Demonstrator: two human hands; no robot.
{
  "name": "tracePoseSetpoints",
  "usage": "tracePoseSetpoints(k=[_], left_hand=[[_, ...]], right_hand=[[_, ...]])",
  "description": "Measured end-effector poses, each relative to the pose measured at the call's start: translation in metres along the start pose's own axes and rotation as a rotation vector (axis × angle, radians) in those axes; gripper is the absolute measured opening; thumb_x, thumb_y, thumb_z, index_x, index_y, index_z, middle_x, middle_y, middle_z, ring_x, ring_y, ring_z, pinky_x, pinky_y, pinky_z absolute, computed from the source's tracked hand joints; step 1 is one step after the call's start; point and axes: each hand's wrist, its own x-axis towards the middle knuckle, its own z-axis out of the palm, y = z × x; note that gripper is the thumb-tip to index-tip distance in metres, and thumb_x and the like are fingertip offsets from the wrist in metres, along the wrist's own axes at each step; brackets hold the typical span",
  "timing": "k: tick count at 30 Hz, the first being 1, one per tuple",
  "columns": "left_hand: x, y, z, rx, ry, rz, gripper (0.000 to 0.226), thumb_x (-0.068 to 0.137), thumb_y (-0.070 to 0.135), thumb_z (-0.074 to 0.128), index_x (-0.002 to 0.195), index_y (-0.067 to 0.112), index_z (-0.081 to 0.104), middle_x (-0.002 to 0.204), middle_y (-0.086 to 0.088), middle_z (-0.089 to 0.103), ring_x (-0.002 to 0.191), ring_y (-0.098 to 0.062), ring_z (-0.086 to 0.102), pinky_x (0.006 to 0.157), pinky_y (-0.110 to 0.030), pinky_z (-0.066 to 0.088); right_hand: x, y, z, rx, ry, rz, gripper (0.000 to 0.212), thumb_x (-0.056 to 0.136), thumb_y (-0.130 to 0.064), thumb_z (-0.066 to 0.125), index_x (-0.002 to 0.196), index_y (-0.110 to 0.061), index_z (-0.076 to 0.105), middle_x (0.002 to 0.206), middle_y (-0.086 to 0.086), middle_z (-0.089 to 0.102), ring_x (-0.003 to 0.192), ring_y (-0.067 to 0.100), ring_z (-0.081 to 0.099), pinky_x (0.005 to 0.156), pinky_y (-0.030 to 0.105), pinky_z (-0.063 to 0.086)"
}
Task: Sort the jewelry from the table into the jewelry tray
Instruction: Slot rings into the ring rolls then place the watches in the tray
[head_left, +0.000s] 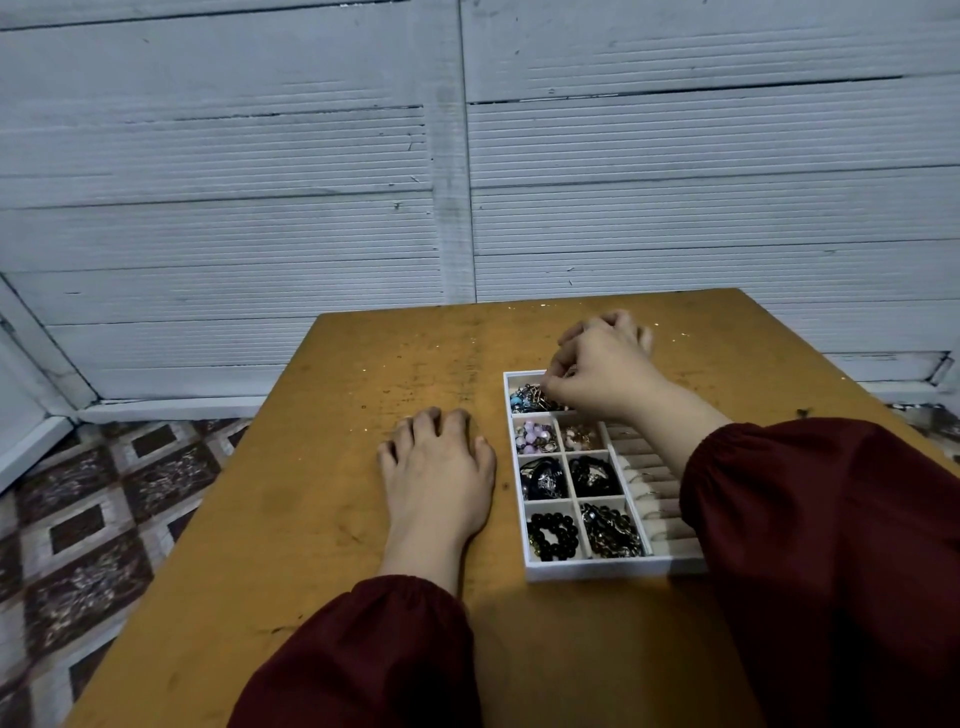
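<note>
A white jewelry tray (587, 568) with several compartments lies on the wooden table (332, 519), right of centre. Its compartments hold black bead bracelets (552, 535), dark chains (610, 530), purple beads (535, 436) and a tangle of silver and blue pieces (527, 400) in the far compartment. My right hand (602, 369) hovers over that far compartment with fingertips pinched together at the tangle; whether it holds a piece I cannot tell. My left hand (439, 462) rests flat on the table just left of the tray, fingers spread, holding nothing.
A ring-roll section (649, 473) fills the tray's right side, partly hidden by my dark red right sleeve (810, 545). A grey ribbed wall (467, 182) stands right behind the table. Patterned floor tiles (93, 519) show on the left.
</note>
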Motion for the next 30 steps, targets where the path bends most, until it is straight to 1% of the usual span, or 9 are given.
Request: tracePoseSetpoints(k=[4,7,10,14,19,22,25,27,30], left_hand=[[0.000,0.000,0.001,-0.005,0.006,0.002,0.043,0.095,0.047,0.032,0.134,0.031,0.042,0.144,-0.002,0.037,0.134,-0.023,0.029,0.110,-0.047,0.020],[0.000,0.000,0.000,-0.006,0.005,0.000,0.043,0.095,0.047,0.032,0.134,0.031,0.042,0.144,-0.002,0.037,0.134,-0.024,0.029,0.111,-0.047,0.019],[0.000,0.000,0.000,-0.009,0.003,-0.003,0.044,0.095,0.046,0.032,0.134,0.031,0.041,0.145,-0.002,0.037,0.134,-0.024,0.029,0.111,-0.047,0.018],[0.000,0.001,-0.001,-0.012,-0.002,-0.006,0.044,0.095,0.046,0.032,0.135,0.031,0.041,0.145,-0.002,0.036,0.135,-0.024,0.028,0.112,-0.047,0.019],[-0.001,0.000,-0.001,-0.011,0.003,-0.007,0.043,0.095,0.046,0.032,0.134,0.031,0.041,0.145,-0.002,0.036,0.134,-0.023,0.027,0.110,-0.046,0.018],[0.000,0.000,-0.001,-0.013,0.001,-0.010,0.043,0.095,0.046,0.032,0.134,0.031,0.041,0.144,-0.002,0.036,0.134,-0.023,0.028,0.110,-0.046,0.018],[0.000,0.000,-0.001,-0.016,0.001,-0.010,0.043,0.095,0.046,0.032,0.134,0.031,0.042,0.144,-0.001,0.036,0.134,-0.023,0.028,0.110,-0.046,0.018],[0.000,0.000,-0.001,-0.017,0.000,-0.009,0.043,0.095,0.046,0.032,0.134,0.031,0.041,0.144,-0.002,0.036,0.134,-0.023,0.028,0.111,-0.046,0.018],[0.000,0.001,-0.001,-0.016,0.000,-0.008,0.043,0.095,0.046,0.033,0.134,0.031,0.041,0.144,-0.002,0.037,0.134,-0.023,0.028,0.111,-0.046,0.018]], right_hand=[[0.003,0.005,-0.002,-0.015,0.026,-0.018,0.002,0.082,-0.038,0.065,0.082,-0.037,0.066,0.126,-0.003,0.049,0.130,0.027,0.022,0.105,0.044,0.016],[0.003,0.004,0.000,-0.051,0.016,-0.033,0.011,0.079,-0.043,0.067,0.083,-0.033,0.070,0.124,-0.004,0.049,0.129,0.027,0.021,0.103,0.044,0.017],[0.001,0.000,0.002,-0.093,0.008,-0.031,0.017,0.074,-0.047,0.070,0.079,-0.030,0.071,0.122,-0.005,0.050,0.129,0.027,0.021,0.104,0.046,0.015],[0.001,-0.004,0.006,-0.140,0.013,-0.034,0.014,0.072,-0.043,0.072,0.078,-0.030,0.073,0.125,-0.004,0.052,0.130,0.028,0.021,0.107,0.047,0.011],[0.004,-0.005,0.009,-0.179,0.045,-0.020,0.016,0.073,-0.044,0.072,0.081,-0.030,0.072,0.124,-0.003,0.052,0.128,0.028,0.024,0.103,0.044,0.015],[0.005,-0.005,0.010,-0.191,0.034,-0.014,0.017,0.072,-0.045,0.072,0.080,-0.031,0.072,0.122,-0.003,0.053,0.128,0.029,0.025,0.103,0.045,0.015],[0.004,-0.003,0.009,-0.140,-0.006,-0.008,0.009,0.076,-0.036,0.065,0.078,-0.030,0.071,0.119,-0.004,0.056,0.126,0.029,0.025,0.101,0.043,0.017],[0.004,-0.001,0.007,-0.084,-0.037,0.006,0.011,0.078,-0.032,0.060,0.077,-0.028,0.070,0.117,-0.005,0.058,0.126,0.029,0.024,0.098,0.041,0.018],[0.005,0.001,0.002,-0.060,-0.052,0.017,0.011,0.079,-0.032,0.064,0.084,-0.030,0.073,0.118,-0.004,0.056,0.127,0.029,0.024,0.098,0.041,0.018]])
